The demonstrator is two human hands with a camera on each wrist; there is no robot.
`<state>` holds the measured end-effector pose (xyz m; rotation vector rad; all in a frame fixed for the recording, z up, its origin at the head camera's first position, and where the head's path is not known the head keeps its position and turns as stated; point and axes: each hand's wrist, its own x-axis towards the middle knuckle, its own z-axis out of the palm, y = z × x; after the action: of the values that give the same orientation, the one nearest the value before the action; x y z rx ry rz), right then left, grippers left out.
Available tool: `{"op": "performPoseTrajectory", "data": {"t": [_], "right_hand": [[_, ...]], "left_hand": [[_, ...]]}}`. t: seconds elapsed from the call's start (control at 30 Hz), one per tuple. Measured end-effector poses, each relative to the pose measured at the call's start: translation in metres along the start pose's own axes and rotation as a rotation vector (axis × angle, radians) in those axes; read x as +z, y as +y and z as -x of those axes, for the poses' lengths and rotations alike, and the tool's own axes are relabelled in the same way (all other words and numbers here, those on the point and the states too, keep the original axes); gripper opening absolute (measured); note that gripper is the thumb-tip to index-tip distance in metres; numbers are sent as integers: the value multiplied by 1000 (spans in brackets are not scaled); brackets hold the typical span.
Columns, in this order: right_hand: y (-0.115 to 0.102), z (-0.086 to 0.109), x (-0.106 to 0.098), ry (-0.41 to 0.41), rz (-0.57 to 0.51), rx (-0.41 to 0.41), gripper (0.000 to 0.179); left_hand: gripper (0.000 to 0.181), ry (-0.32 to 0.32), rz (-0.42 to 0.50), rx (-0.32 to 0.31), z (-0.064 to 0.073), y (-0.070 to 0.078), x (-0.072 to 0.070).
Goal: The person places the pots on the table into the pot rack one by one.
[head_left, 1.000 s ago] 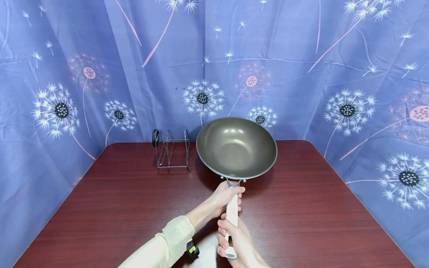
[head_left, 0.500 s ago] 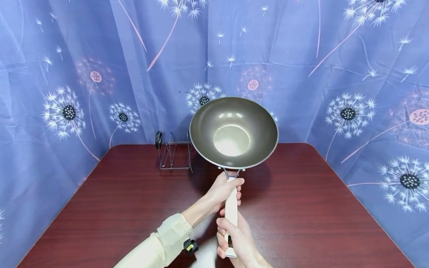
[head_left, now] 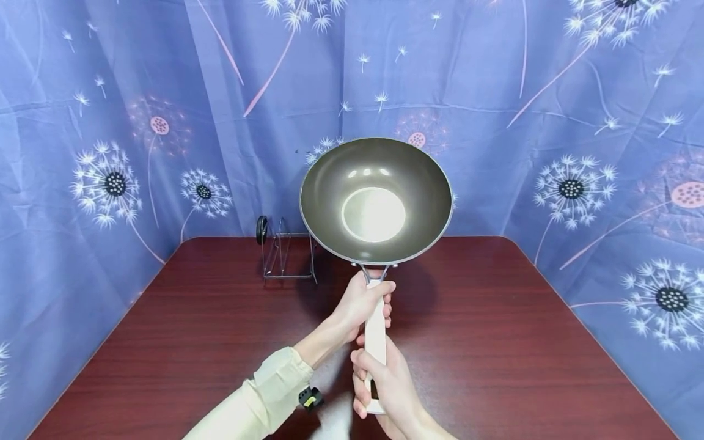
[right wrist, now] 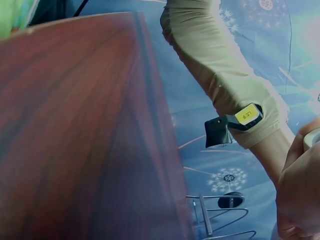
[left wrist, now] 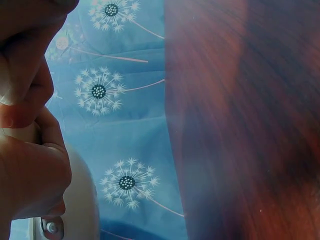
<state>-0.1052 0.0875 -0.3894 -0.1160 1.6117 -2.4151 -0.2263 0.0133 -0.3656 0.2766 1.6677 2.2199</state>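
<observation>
A wok (head_left: 363,165) with a dark, shiny inside and a pale rim is held up over the table, its bowl tilted so the inside faces me. My left hand (head_left: 360,304) grips its white handle (head_left: 376,333) close to the bowl, thumb lying across the top. Lower down, near the handle's end, my right hand (head_left: 389,380) wraps its fingers round it. In the left wrist view the wok's cream outer wall (left wrist: 82,200) shows beside the left hand (left wrist: 35,175). The right wrist view shows the left hand (right wrist: 302,195) and its cream sleeve, while the bowl is out of sight.
A wire rack (head_left: 288,277) with a black round piece (head_left: 262,230) at its left stands at the back of the reddish-brown table (head_left: 511,336), left of the wok and partly overlapped by it. Behind hangs a blue dandelion-print curtain (head_left: 286,153). A small black device (head_left: 310,398) sits at the left cuff.
Both hands have raised the wok and drawn it slightly left, its bowl tipping further toward me. It now covers more of the curtain and overlaps the rack's right side. Both grips stay the same.
</observation>
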Motion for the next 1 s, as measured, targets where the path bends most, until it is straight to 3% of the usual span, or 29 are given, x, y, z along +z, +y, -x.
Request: {"op": "performPoseTrajectory", "data": {"t": [0.53, 0.8, 1.0], "right_hand": [[3, -6, 2, -24, 72, -82, 31], [2, -9, -1, -133, 56, -189, 25], [0, -10, -1, -219, 38, -226, 25]], "left_hand": [[12, -47, -78, 112, 6, 17, -3], [18, -28, -101, 167, 15, 30, 1], [23, -16, -166, 230, 23, 39, 0]]}}
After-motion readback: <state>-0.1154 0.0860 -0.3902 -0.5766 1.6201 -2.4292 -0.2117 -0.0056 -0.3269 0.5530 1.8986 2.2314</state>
